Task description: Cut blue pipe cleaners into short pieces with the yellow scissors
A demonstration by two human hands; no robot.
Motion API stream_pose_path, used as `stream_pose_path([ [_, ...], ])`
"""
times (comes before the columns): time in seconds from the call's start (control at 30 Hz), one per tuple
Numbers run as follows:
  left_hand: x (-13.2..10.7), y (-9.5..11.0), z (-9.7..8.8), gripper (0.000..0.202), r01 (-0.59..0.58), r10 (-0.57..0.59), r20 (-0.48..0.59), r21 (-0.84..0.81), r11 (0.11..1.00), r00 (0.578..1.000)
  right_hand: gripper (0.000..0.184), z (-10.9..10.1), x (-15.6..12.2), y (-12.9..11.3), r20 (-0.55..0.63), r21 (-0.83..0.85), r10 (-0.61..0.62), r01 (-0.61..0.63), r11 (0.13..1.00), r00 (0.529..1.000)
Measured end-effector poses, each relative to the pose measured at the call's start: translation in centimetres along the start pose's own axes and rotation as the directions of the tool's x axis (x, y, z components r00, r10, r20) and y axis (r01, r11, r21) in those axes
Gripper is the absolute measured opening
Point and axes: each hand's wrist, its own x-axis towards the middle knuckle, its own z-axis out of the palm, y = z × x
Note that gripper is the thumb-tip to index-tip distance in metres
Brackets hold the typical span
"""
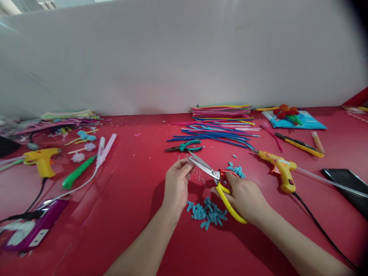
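Note:
Scissors [204, 167] with one yellow and one red handle are in my right hand [247, 195], their blades slightly apart and pointing up-left. At the blade tips, my left hand [177, 184] is closed in a pinch; whatever its fingers hold is too small or hidden to name. Below the scissors lies a pile of short blue fuzzy pieces [209, 212], like cut pipe cleaner. A smaller heap of blue pieces [237, 170] sits just beyond my right hand. Tiny pale clippings [198, 176] are scattered under the blades.
Teal-handled pliers [185, 146] lie beyond my left hand, before bundled pipe cleaners [221, 112]. Yellow glue guns rest at right [283, 168] and left [43, 161], with trailing cords. A utility knife [300, 145], a black phone [345, 188] and a purple power strip [37, 226] lie farther out.

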Motion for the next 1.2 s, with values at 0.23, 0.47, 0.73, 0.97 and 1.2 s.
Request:
stream_pose_path([
  [0.23, -0.05, -0.24, 0.02, 0.007, -0.032, 0.032, 0.026, -0.013, 0.999, 0.999, 0.035, 0.11, -0.07, -0.34, 0.040, 0.001, -0.001, 0.001, 1.000, 0.999],
  [0.47, -0.09, -0.16, 0.09, 0.007, -0.044, 0.044, 0.035, 0.000, 0.999, 0.998, 0.038, 0.26, 0.01, -0.15, 0.028, -0.024, -0.017, 0.017, 1.000, 0.999],
  [0.73, -0.10, -0.14, 0.07, 0.006, -0.043, 0.043, 0.031, 0.001, 0.999, 0.999, 0.040, 0.19, 0.03, -0.18, 0.016, -0.007, -0.011, 0.011, 1.000, 1.000],
  [0.97, -0.05, -0.19, 0.01, 0.008, -0.035, 0.034, 0.040, 0.008, 0.999, 0.999, 0.039, 0.11, -0.07, -0.10, 0.024, -0.004, -0.012, 0.012, 1.000, 1.000],
  [1.2, -0.06, -0.08, -0.06, 0.007, -0.041, 0.041, 0.037, 0.021, 0.999, 0.998, 0.037, 0.06, 0.06, 0.07, 0.025, -0.016, -0.026, 0.027, 1.000, 0.999],
])
